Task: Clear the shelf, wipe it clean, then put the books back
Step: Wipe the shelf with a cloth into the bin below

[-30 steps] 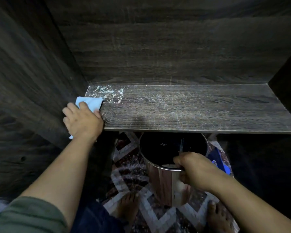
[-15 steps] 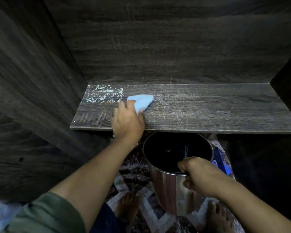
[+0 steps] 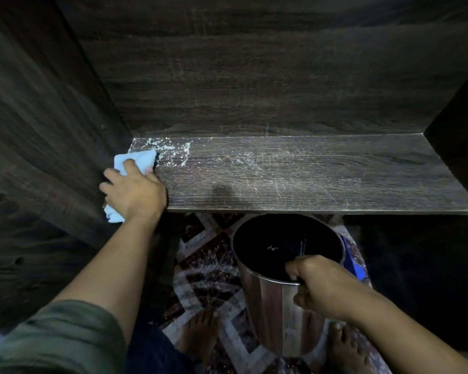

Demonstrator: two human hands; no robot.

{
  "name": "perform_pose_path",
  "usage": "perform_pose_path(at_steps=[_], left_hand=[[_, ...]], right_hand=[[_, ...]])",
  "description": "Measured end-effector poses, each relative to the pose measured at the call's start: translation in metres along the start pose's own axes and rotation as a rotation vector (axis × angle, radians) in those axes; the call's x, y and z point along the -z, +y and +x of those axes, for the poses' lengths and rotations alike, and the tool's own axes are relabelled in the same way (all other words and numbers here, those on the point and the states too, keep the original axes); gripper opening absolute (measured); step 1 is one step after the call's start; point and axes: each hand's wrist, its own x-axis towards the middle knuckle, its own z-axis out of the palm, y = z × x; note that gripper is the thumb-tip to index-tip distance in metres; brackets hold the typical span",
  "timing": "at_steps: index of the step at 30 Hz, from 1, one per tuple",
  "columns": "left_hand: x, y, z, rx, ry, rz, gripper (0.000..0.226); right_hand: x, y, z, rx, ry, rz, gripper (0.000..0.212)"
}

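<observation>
The dark wooden shelf board lies bare, with no books on it. White dust specks cover its back left corner. My left hand presses a light blue cloth onto the shelf's left end, against the side wall. Part of the cloth hangs out below my palm. My right hand grips the near rim of a shiny metal bin, held below the shelf's front edge. The bin's inside is dark.
Dark wood panels close the shelf on the left, back and right. A patterned rug lies on the floor with my bare feet on it. Something blue shows behind the bin.
My left hand slid the cloth from the left end toward the middle of the shelf, then back to the left end. The bin in my right hand stayed under the front edge.
</observation>
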Motion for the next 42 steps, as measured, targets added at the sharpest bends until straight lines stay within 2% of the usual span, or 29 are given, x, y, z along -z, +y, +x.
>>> perform_pose_path(at_steps=[5,10,12,15,17,19,21,23,26,28,31,35,38,42], left_hand=[[0.000,0.031,-0.040,-0.092,-0.005,-0.144,0.043],[0.001,0.066,-0.083,-0.286,-0.076,-0.393,0.037],[0.008,0.070,-0.075,-0.276,-0.040,-0.441,0.037],[0.023,0.055,-0.036,-0.194,0.122,-0.314,0.037],[0.028,0.033,-0.007,-0.063,0.172,-0.181,0.038],[0.026,0.010,0.009,0.010,0.139,-0.047,0.044],[0.017,-0.002,0.011,-0.058,0.077,0.030,0.050],[0.007,-0.001,0.007,-0.088,0.010,-0.023,0.050],[0.002,0.011,-0.002,-0.027,-0.048,-0.081,0.052],[-0.001,0.023,-0.016,-0.083,-0.077,-0.074,0.053],[-0.008,0.045,-0.051,-0.279,-0.130,-0.096,0.052],[-0.010,0.062,-0.088,-0.477,-0.135,-0.222,0.044],[-0.001,0.066,-0.080,-0.380,-0.133,-0.271,0.047],[0.013,0.046,-0.034,-0.187,0.003,-0.301,0.045]], right_hand=[[-0.004,0.002,0.003,0.028,-0.008,0.029,0.037],[-0.007,-0.001,0.009,0.038,-0.002,0.019,0.035],[-0.006,-0.002,0.008,0.040,-0.002,0.013,0.036],[-0.005,0.000,0.005,0.028,0.003,0.008,0.039],[-0.005,0.003,0.003,0.017,0.000,-0.002,0.039],[-0.004,0.005,0.002,0.006,-0.002,0.004,0.040],[-0.004,0.006,0.002,0.006,-0.004,0.002,0.039],[-0.004,0.005,0.003,0.010,-0.008,0.006,0.035],[-0.004,0.005,0.002,0.019,-0.005,0.018,0.027],[-0.005,0.005,0.002,0.027,-0.001,0.021,0.026],[-0.005,0.004,0.004,0.035,0.004,0.036,0.026],[-0.002,0.001,0.004,0.025,-0.002,0.033,0.028],[0.000,0.001,0.003,0.009,0.007,0.021,0.027],[0.000,0.005,0.001,-0.002,0.010,0.031,0.028]])
